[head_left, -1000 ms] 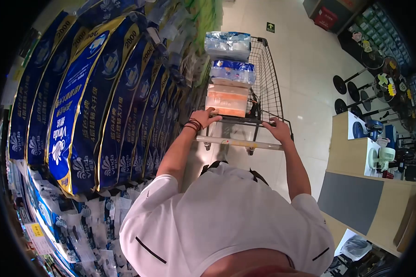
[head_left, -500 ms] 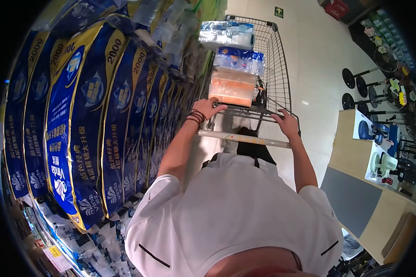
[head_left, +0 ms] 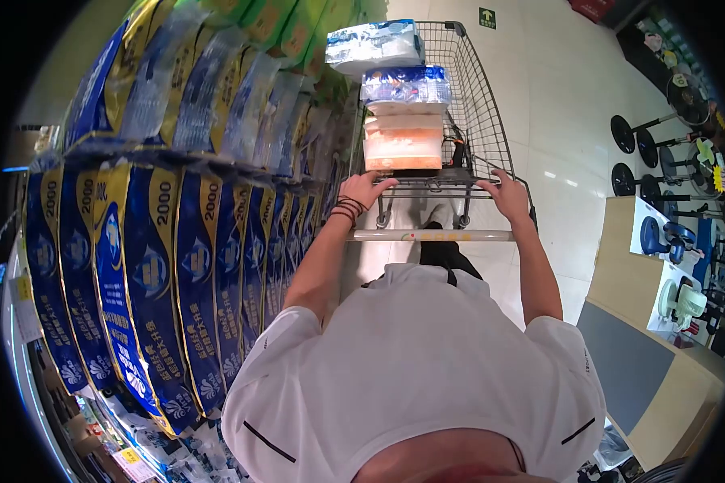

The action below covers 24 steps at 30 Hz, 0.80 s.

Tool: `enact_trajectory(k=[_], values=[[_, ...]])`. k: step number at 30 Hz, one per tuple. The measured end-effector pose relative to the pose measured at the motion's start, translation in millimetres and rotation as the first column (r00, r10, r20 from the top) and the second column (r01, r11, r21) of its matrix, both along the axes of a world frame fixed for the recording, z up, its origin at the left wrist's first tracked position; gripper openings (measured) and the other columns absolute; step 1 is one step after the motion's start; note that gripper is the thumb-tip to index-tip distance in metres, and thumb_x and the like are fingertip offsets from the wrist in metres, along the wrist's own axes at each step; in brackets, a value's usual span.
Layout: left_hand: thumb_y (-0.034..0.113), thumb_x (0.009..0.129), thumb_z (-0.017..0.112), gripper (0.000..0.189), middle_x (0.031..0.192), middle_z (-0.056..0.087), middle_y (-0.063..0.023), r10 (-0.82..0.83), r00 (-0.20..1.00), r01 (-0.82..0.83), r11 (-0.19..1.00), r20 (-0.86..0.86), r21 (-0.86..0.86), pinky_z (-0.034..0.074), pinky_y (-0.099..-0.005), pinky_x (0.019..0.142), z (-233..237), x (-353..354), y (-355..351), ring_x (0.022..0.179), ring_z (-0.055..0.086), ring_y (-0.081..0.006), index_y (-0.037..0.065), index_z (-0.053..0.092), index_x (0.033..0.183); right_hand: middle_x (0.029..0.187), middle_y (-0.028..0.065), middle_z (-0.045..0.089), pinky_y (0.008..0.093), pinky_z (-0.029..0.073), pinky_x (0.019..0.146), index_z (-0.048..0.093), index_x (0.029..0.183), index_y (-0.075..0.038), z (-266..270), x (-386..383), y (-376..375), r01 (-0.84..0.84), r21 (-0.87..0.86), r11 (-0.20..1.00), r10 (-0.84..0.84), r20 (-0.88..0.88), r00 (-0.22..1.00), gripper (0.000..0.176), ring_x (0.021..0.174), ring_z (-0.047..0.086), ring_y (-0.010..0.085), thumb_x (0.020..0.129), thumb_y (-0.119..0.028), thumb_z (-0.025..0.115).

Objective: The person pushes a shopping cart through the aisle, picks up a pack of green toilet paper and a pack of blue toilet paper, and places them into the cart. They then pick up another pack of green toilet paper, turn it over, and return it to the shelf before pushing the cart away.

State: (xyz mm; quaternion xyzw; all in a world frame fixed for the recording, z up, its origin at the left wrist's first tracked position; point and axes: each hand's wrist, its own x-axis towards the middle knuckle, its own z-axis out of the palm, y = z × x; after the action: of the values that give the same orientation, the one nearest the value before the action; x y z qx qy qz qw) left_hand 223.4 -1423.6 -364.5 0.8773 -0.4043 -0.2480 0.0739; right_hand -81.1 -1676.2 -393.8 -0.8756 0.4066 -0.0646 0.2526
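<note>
A shopping cart [head_left: 485, 88] of dark wire mesh stands in front of me. My left hand [head_left: 364, 191], with dark bands round its wrist, is closed over the left end of the basket's near edge. At the right end of that edge, my right hand [head_left: 506, 195] grips the cart in the same way. The pale handle bar [head_left: 431, 235] runs nearer my body, beneath my forearms. Along the cart's left side are an orange-and-white pack [head_left: 403, 143], a blue-and-clear pack of tissue [head_left: 405, 87] and a white-and-blue pack [head_left: 372, 44] at the far end.
Tall blue-and-gold tissue packs [head_left: 149, 278] line the left side, with green packs [head_left: 286, 28] farther on. Pedestal fans [head_left: 644, 145] stand at the right. Small desk fans [head_left: 667, 236] sit on a wooden counter [head_left: 612, 258]. Pale tiled floor [head_left: 556, 137] stretches ahead.
The cart has straightened in view, and the packs inside appear slightly higher and farther left. The shelf packs and fans have shifted in view. Both hands stay on the cart.
</note>
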Motion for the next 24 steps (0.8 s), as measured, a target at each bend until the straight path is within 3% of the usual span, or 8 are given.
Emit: enact_trajectory(k=[6,11,15,18,24], values=[[0.077,0.086,0.056,0.076,0.100,0.077,-0.0158,0.041,0.999,-0.041,0.999,-0.015,-0.014,0.053,-0.0462,0.095,-9.5,23.3,-54.3,0.102,0.072,-0.0347,0.016,0.068,0.130,0.078,0.0127,0.074,0.0443,0.057,0.074,0.066,0.124,-0.006,3.9,21.0,-57.2,0.001,0.056,0.998,-0.001,0.004,1.000,0.078,0.079,0.074,0.0334,0.082,-0.072,0.068],[0.076,0.087,0.056,0.077,0.101,0.077,-0.0170,-0.063,0.998,0.062,0.998,-0.026,-0.016,0.056,-0.0479,0.089,-9.8,45.4,-96.6,0.095,0.073,-0.0372,0.019,0.061,0.138,0.088,0.0149,0.076,0.0427,0.056,0.084,0.071,0.119,-0.008,21.9,37.4,-101.2,0.032,0.235,0.971,-0.033,-0.002,0.999,0.078,0.088,0.074,0.0319,0.075,-0.072,0.075],[0.078,0.087,0.054,0.083,0.099,0.077,-0.0183,-0.150,0.988,0.148,0.985,-0.023,-0.085,0.056,-0.0485,0.089,-15.6,65.7,-127.8,0.096,0.073,-0.0370,0.021,0.051,0.147,0.089,0.0165,0.075,0.0438,0.056,0.086,0.071,0.121,-0.009,18.8,47.1,-133.8,0.002,0.237,0.971,0.001,-0.013,1.000,0.080,0.091,0.073,0.0332,0.074,-0.073,0.075],[0.078,0.086,0.055,0.083,0.100,0.076,-0.0184,-0.161,0.987,0.160,0.985,-0.015,-0.066,0.056,-0.0488,0.089,-15.0,75.6,-150.0,0.096,0.073,-0.0368,0.021,0.051,0.147,0.089,0.0171,0.075,0.0448,0.055,0.087,0.070,0.122,-0.010,17.5,55.8,-151.9,-0.007,0.208,0.978,0.010,-0.014,1.000,0.081,0.092,0.073,0.0342,0.074,-0.074,0.074],[0.079,0.085,0.056,0.079,0.094,0.077,-0.0147,-0.071,0.997,0.070,0.996,-0.021,-0.052,0.054,-0.0469,0.089,-8.6,91.3,-192.8,0.095,0.073,-0.0347,0.016,0.067,0.130,0.086,0.0147,0.076,0.0459,0.056,0.084,0.065,0.129,-0.009,22.8,77.1,-186.4,-0.003,0.155,0.988,0.016,-0.078,0.997,0.083,0.087,0.073,0.0350,0.080,-0.076,0.067]])
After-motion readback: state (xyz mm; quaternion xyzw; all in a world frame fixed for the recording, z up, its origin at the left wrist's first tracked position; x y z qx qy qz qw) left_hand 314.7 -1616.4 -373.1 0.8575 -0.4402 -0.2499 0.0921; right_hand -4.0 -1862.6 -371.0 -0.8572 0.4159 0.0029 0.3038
